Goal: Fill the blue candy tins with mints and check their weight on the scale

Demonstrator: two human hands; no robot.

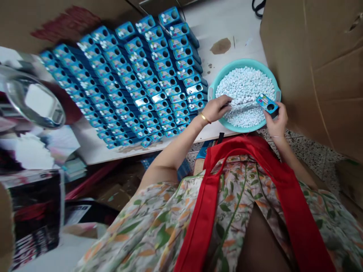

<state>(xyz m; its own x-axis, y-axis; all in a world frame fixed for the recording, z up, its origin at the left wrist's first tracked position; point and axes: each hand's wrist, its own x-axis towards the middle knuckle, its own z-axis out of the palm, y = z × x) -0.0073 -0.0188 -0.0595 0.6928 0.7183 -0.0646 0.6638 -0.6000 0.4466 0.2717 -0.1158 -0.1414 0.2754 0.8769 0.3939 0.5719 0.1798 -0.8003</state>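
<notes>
Holding a blue, round-holed dispenser box [266, 103] clamped between thumb and fingers of the right hand [278, 121], above the right side of a turquoise basin [213, 84] of white pellets [245, 80], at the front edge of the bench [249, 51]. Pinching with the left hand [216, 109], fingertips together, what looks like a clear scoop [245, 104] bearing pellets; cannot tell its exact shape. Could scatter pellets outside the hole by tipping too steeply or aiming off it. Could topple the rows of blue boxes [154, 90], left of the basin, by brushing with the left forearm [184, 138]. Could tip the basin over the front edge by leaning on the rim.
</notes>
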